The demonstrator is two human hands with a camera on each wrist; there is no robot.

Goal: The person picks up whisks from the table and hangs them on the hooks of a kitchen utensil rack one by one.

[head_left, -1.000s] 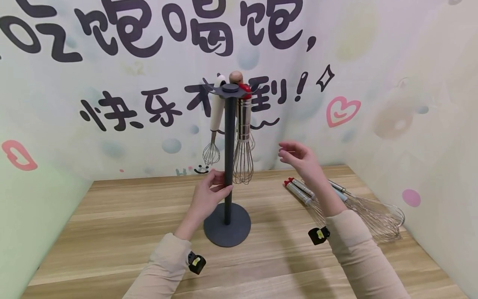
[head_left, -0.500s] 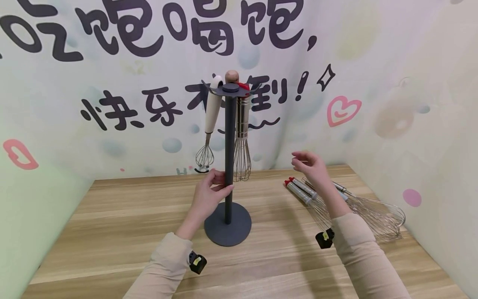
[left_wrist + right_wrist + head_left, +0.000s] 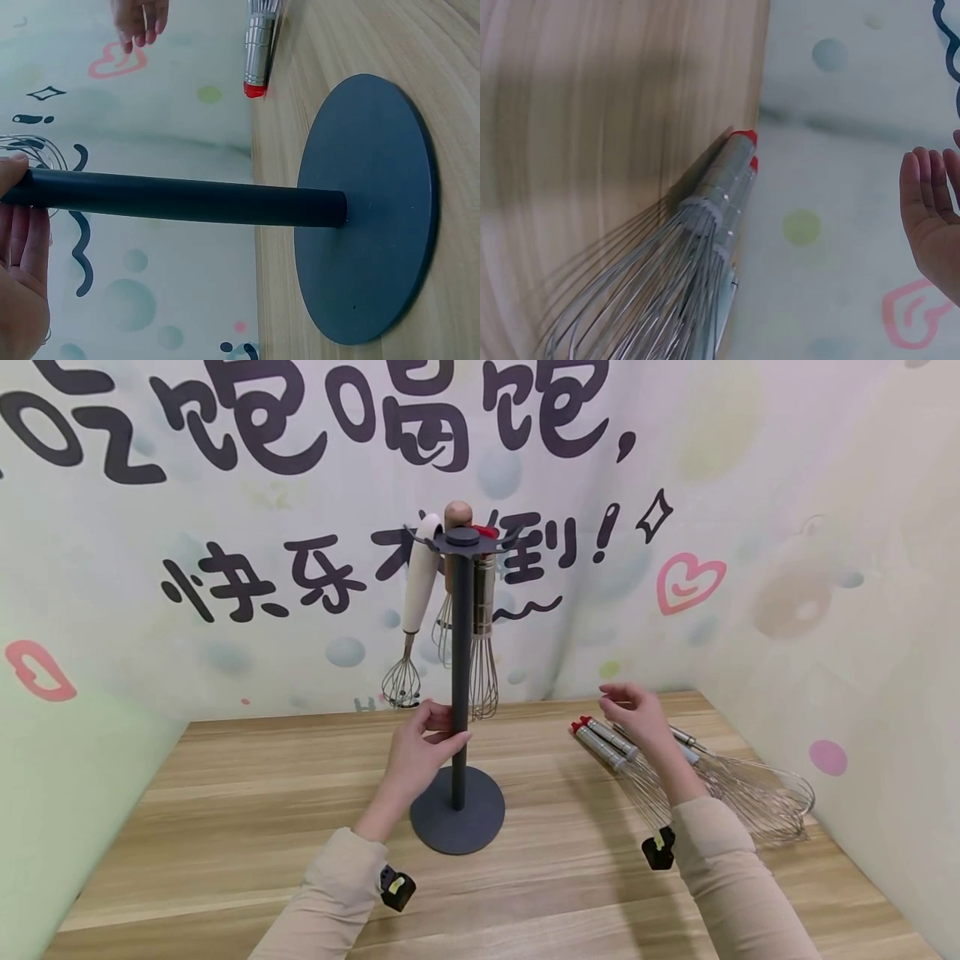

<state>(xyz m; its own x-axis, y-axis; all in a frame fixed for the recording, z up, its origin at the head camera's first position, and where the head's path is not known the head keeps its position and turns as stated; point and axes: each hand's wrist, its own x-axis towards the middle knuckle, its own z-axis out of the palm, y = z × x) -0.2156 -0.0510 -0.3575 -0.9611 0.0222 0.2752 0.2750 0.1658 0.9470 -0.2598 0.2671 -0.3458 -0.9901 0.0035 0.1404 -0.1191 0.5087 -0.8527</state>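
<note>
My left hand [image 3: 423,747] holds the dark grey post [image 3: 460,677] of an upright stand, thumb in front and fingers behind. A round base [image 3: 457,827] carries the post on the table. From the hooked top [image 3: 462,537] hang a white-handled whisk [image 3: 422,577], a metal-handled whisk with a red end [image 3: 483,602] and a wooden-ended whisk [image 3: 458,514] partly behind the post. Nothing is in my right hand [image 3: 637,714], its fingers loosely bent above the whisks lying on the right. In the right wrist view, two red-ended whisks [image 3: 720,176] lie below that hand.
Several wire whisks [image 3: 750,793] lie side by side at the right of the wooden table [image 3: 262,827], handles toward the back. A printed backdrop [image 3: 337,652] stands right behind the table, and another wall [image 3: 862,677] borders its right side.
The whisks hanging on the stand have turned leftward around the post, bringing the wooden-ended one out on the left. My right hand has moved right and down, closer to the lying whisks.
</note>
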